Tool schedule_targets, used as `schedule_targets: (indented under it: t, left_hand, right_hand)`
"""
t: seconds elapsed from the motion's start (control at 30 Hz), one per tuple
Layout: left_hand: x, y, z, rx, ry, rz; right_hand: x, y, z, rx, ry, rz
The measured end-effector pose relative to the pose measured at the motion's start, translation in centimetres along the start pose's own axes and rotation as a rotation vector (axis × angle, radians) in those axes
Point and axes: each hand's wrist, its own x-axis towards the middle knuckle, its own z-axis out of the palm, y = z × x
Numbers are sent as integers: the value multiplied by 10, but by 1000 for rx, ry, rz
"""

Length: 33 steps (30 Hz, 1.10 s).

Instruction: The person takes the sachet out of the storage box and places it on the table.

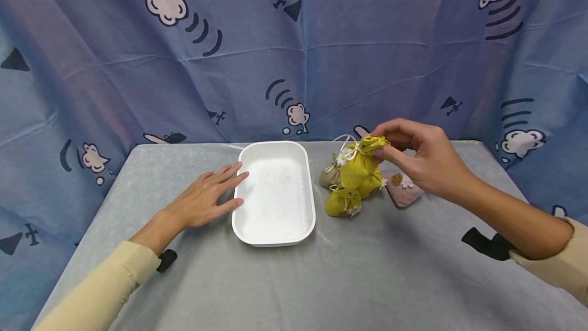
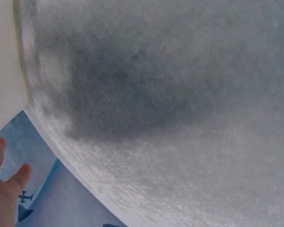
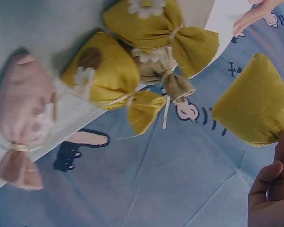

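My right hand [image 1: 427, 157] pinches a yellow drawstring pouch [image 1: 354, 171] by its gathered neck, between thumb and fingers. In the right wrist view this yellow pouch [image 3: 255, 104] hangs apart from the others. Below and around it in the head view are a second yellow pouch [image 1: 371, 185], another yellow pouch [image 1: 341, 204] in front, a beige pouch [image 1: 328, 176] and a pink pouch [image 1: 406, 194]. My left hand [image 1: 204, 199], fingers spread and nearly straight, touches the left rim of a white tray [image 1: 275, 213]. Nothing lies in the tray.
A grey cloth covers the table [image 1: 294, 290], and the tray stands near its back edge, left of the pouches. Behind the table hangs a blue patterned curtain [image 1: 358, 29]. Dark straps [image 1: 487, 244] show at both wrists.
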Motion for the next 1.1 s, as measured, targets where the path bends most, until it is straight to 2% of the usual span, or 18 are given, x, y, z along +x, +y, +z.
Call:
schedule_targets:
  t: [0.27,0.47,0.77,0.97,1.1]
  left_hand:
    - [-2,1,-3,-4,-13,-13]
    - [-1,2,-3,3,-13,-10]
    - [0,1,-2,5,-5,-8]
    - [1,1,-2,-4,-7,-6]
    - [0,2,-2,-8,-9,-14]
  right_hand:
    - [-18,12,-11,-70,14,56]
    - [-31,32,-14,-85,9,86]
    - [-51,68,-8,-127,-24,99]
    - [-59,80,-3,-165,-42,129]
    - [-61,86,1,-141,-76,163]
